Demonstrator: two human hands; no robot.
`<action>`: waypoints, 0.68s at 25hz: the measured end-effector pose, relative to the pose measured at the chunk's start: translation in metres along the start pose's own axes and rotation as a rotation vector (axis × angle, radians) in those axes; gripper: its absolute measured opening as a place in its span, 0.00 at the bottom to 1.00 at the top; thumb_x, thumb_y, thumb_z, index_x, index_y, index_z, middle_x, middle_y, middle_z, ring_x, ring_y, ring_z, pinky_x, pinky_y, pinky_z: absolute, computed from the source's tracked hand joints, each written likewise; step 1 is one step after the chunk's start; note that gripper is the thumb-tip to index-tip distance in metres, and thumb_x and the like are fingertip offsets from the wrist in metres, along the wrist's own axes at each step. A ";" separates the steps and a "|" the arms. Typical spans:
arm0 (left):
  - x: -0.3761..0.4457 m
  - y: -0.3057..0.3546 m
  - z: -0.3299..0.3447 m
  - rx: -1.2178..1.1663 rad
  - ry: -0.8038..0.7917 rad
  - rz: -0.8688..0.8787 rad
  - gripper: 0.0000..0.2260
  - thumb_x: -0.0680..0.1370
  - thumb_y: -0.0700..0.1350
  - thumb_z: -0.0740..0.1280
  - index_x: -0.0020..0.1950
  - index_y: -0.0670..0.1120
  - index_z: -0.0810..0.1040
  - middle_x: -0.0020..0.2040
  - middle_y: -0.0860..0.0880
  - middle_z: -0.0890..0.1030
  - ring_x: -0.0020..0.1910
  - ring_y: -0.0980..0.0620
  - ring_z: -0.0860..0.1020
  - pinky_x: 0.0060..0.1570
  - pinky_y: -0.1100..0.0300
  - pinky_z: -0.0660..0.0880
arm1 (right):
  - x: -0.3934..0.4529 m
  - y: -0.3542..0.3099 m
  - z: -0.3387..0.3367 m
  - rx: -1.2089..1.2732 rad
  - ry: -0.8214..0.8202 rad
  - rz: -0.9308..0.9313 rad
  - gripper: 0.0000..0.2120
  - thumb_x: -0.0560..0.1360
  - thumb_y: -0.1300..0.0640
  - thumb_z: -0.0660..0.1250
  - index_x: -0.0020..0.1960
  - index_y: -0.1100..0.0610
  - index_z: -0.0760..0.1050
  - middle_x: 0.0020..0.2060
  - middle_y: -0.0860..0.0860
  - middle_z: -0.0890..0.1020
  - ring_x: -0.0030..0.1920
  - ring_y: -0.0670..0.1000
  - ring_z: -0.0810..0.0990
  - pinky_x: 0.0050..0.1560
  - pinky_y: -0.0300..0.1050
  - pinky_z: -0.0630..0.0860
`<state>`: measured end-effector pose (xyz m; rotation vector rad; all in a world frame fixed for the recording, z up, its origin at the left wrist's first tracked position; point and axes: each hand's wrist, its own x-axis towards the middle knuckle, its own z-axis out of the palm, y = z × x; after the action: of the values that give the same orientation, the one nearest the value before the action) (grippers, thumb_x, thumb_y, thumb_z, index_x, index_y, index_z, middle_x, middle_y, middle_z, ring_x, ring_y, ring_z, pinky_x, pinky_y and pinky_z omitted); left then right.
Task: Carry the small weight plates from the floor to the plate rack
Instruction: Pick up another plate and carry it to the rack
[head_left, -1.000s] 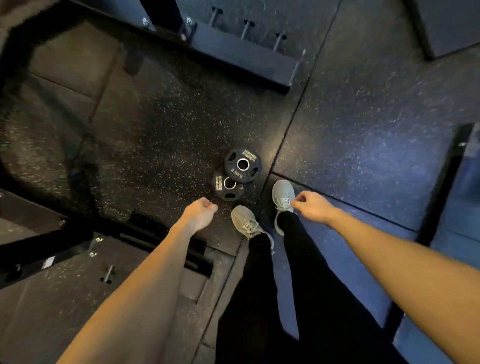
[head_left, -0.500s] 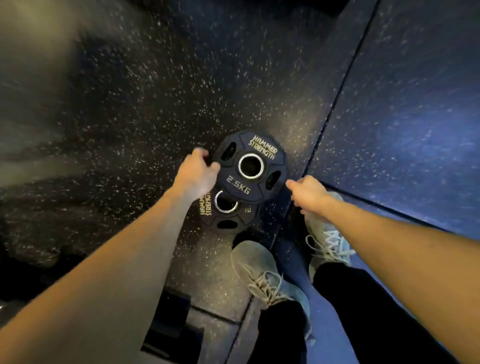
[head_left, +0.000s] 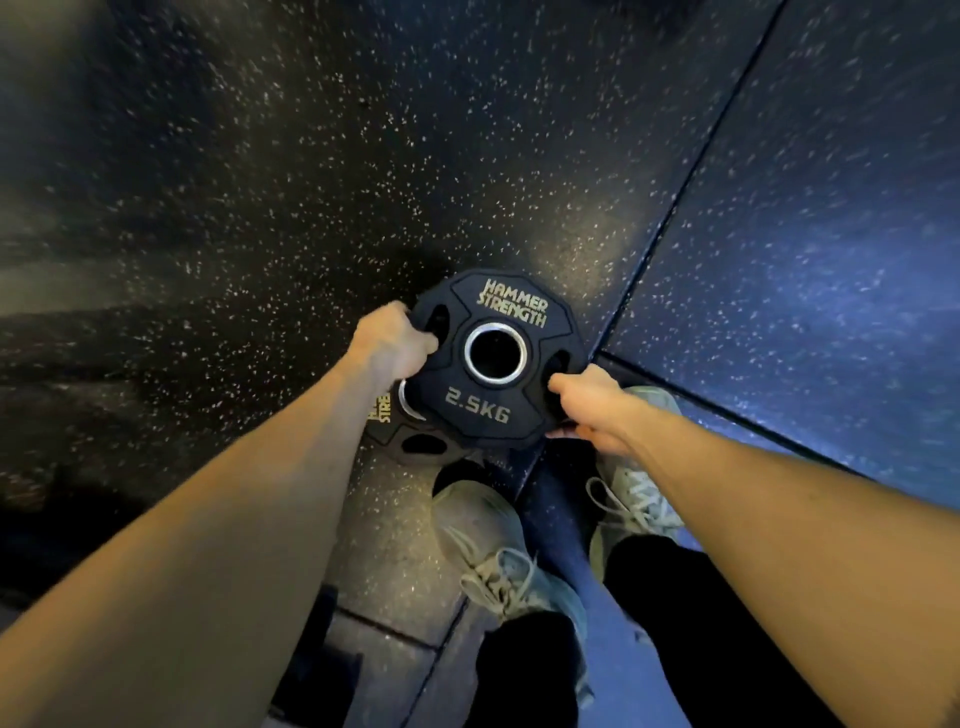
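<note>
A black 2.5 kg weight plate (head_left: 493, 405) with a steel centre ring and gold lettering lies on top of a second, similar plate (head_left: 410, 441), which shows only at its lower left. My left hand (head_left: 387, 340) grips the top plate's left edge, fingers curled into its grip slot. My right hand (head_left: 589, 400) grips the plate's lower right edge, thumb on top and fingers underneath. The plate rack is out of view.
Dark speckled rubber floor (head_left: 311, 182) surrounds the plates, with a bluish mat (head_left: 831, 234) to the right across a seam. My two grey shoes (head_left: 493, 551) stand just below the plates. A dark metal base (head_left: 322, 670) sits at the bottom left.
I have bent lower, so the plates look larger. My left hand has closed into the top plate's left slot, and my right hand has moved in and taken hold of its right edge.
</note>
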<state>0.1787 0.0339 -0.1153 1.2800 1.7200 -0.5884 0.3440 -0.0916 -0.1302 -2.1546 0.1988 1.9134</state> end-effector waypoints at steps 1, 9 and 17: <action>-0.021 -0.008 0.001 -0.052 -0.039 -0.038 0.20 0.76 0.44 0.68 0.67 0.43 0.71 0.63 0.43 0.76 0.61 0.42 0.75 0.63 0.50 0.74 | -0.021 0.001 -0.008 -0.061 0.004 -0.006 0.15 0.76 0.61 0.62 0.62 0.61 0.69 0.56 0.58 0.79 0.47 0.59 0.82 0.33 0.48 0.83; -0.292 -0.018 -0.066 -0.477 -0.150 -0.226 0.15 0.73 0.42 0.71 0.57 0.48 0.72 0.57 0.45 0.77 0.54 0.43 0.78 0.52 0.45 0.81 | -0.299 -0.011 -0.067 -0.464 0.036 -0.102 0.10 0.77 0.64 0.59 0.57 0.57 0.65 0.42 0.55 0.75 0.38 0.53 0.76 0.28 0.43 0.76; -0.550 -0.010 -0.166 -0.617 0.010 -0.149 0.15 0.71 0.46 0.71 0.55 0.49 0.71 0.55 0.45 0.78 0.52 0.44 0.79 0.51 0.44 0.80 | -0.547 -0.018 -0.099 -0.582 0.001 -0.326 0.18 0.73 0.64 0.61 0.63 0.62 0.68 0.55 0.64 0.78 0.48 0.60 0.79 0.31 0.45 0.77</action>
<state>0.1486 -0.1169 0.4382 0.7233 1.8191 -0.1061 0.3743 -0.1377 0.4232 -2.3257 -0.7524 1.9316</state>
